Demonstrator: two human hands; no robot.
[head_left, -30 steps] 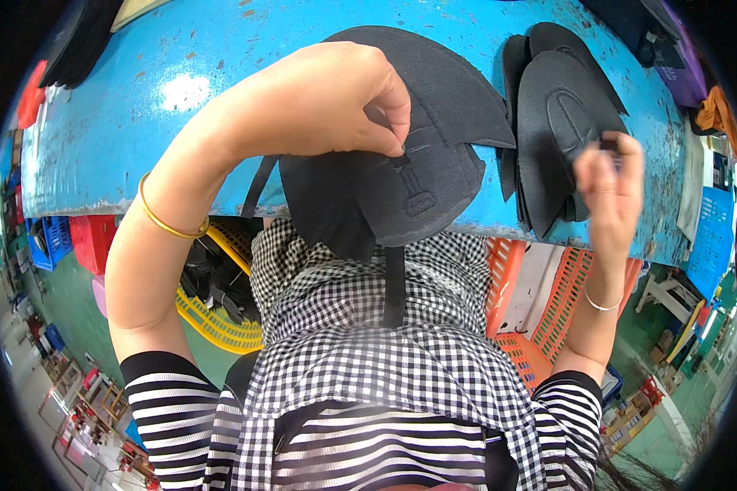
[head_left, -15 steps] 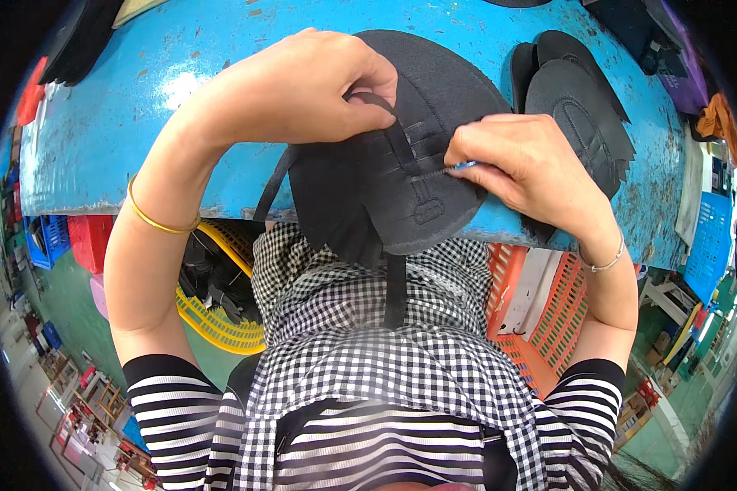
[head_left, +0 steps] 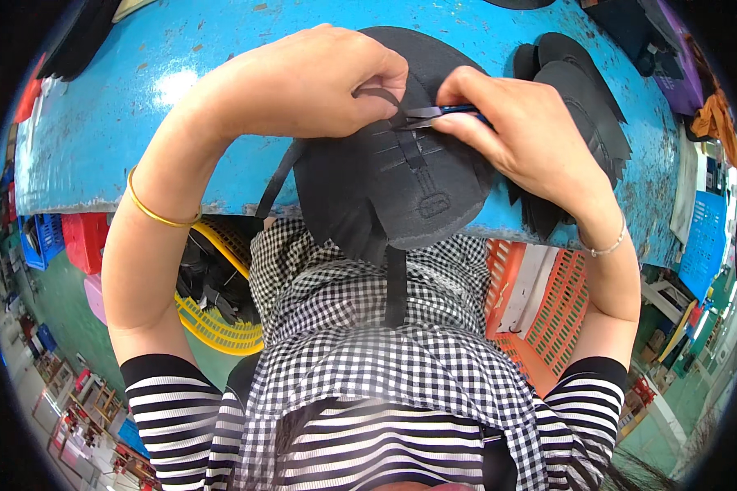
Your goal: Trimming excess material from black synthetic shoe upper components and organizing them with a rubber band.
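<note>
A rounded black fabric piece (head_left: 458, 176) lies at the table's near edge, with stitched lines and a stitched loop shape on it. A flat black strap (head_left: 409, 149) runs up its middle. My left hand (head_left: 336, 86) is closed, pinching the strap's upper end between thumb and fingers. In my right hand (head_left: 520, 135) is a pair of thread snips (head_left: 422, 113) with blue handles. The parted blades point left, at the strap just beside my left fingertips; whether they touch it I cannot tell. More black cloth and strap ends hang over the edge onto my checked apron (head_left: 352, 352).
To the right, a stack of similar black pieces (head_left: 577, 98) rests on the worn blue table (head_left: 139, 155). Below the table stand a yellow basket (head_left: 217, 327) holding dark material and an orange crate (head_left: 561, 315). Dark items occupy the far left and far right corners.
My right hand has moved up and left along the strap, and the snips' blades now show beside my left fingers. My left hand has shifted only slightly.
</note>
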